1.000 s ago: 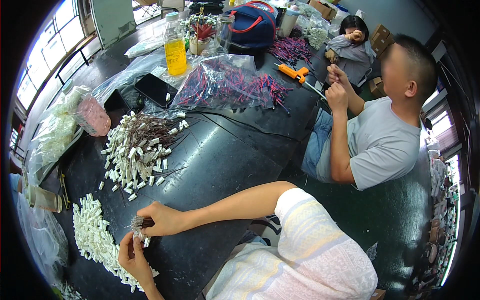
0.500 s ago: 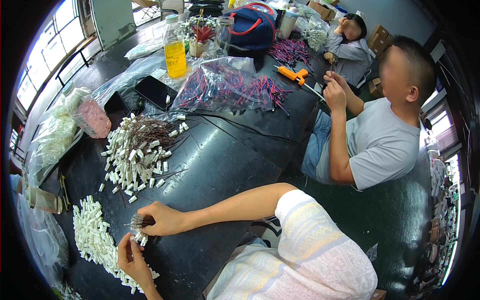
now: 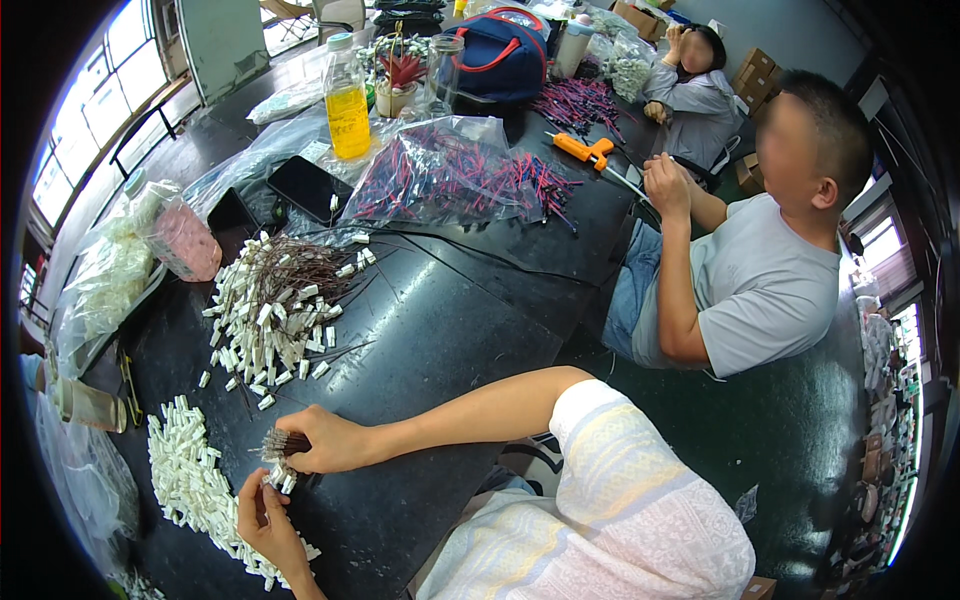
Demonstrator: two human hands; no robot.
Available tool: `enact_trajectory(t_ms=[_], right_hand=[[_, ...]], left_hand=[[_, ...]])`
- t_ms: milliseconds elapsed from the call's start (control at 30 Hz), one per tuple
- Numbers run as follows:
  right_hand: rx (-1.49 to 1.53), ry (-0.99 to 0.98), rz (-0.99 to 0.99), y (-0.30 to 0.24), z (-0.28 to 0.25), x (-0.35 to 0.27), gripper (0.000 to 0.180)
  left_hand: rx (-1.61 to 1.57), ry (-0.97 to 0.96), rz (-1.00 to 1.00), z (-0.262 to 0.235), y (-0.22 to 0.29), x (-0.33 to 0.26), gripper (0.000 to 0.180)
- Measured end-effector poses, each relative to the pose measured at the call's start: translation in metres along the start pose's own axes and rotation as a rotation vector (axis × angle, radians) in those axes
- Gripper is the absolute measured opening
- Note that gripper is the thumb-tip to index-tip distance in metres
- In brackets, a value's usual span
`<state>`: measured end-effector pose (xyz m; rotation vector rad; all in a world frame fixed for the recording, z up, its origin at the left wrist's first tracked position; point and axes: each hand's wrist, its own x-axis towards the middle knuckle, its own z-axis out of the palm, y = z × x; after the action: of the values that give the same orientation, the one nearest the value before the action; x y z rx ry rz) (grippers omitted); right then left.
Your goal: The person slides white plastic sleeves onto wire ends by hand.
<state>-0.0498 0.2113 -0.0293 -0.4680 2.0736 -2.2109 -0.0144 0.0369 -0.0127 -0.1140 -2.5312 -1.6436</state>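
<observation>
My right hand (image 3: 338,441) is closed around a bundle of thin brown wires (image 3: 287,442), their bare ends sticking out to the left. A few small white plastic connectors (image 3: 282,480) hang at the lower end of this bundle. Thumb and finger of my left hand (image 3: 272,530) pinch together right beside them, seemingly on a white connector; the fingertips partly hide it. Under and left of that hand spreads a pile of loose white connectors (image 3: 195,475). Farther off lies a heap of brown wires with white connectors (image 3: 275,310) fitted to them.
Beyond the heap lie phones (image 3: 308,187), a bag of red and blue wires (image 3: 425,175) and a bottle of yellow liquid (image 3: 348,105). An orange glue gun (image 3: 585,150) rests near a seated co-worker (image 3: 760,260); another person (image 3: 690,110) sits farther back. A black cable crosses the table.
My hands stay almost in place at the wire bundle. The near co-worker's hands have come closer together and slightly lower.
</observation>
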Motion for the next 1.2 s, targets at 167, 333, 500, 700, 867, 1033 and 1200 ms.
enact_trajectory(t_ms=[167,333,500,700,867,1033,1200], right_hand=[[-0.001,-0.001,-0.03,0.001,0.001,0.0,0.013],[-0.018,-0.003,-0.03,0.001,0.002,-0.001,0.012],[-0.014,0.011,-0.044,0.0,0.001,0.0,0.012],[0.012,-0.014,-0.061,0.001,0.002,-0.001,0.011],[0.014,-0.012,-0.059,-0.001,0.0,-0.002,0.011],[-0.009,-0.023,-0.05,0.002,0.0,-0.004,0.011],[0.068,-0.061,-0.06,0.007,0.011,0.001,0.012]], left_hand=[[0.019,-0.016,0.012,-0.002,-0.004,0.001,0.018],[0.028,0.007,0.055,0.001,-0.005,0.0,0.017],[0.028,-0.016,0.041,0.0,-0.002,0.0,0.018],[0.018,-0.015,0.05,0.001,-0.003,0.001,0.017],[0.006,-0.008,0.054,0.004,0.001,0.001,0.017],[-0.021,-0.002,0.05,0.005,0.002,0.0,0.017],[-0.012,0.048,-0.005,-0.006,-0.003,-0.001,0.018]])
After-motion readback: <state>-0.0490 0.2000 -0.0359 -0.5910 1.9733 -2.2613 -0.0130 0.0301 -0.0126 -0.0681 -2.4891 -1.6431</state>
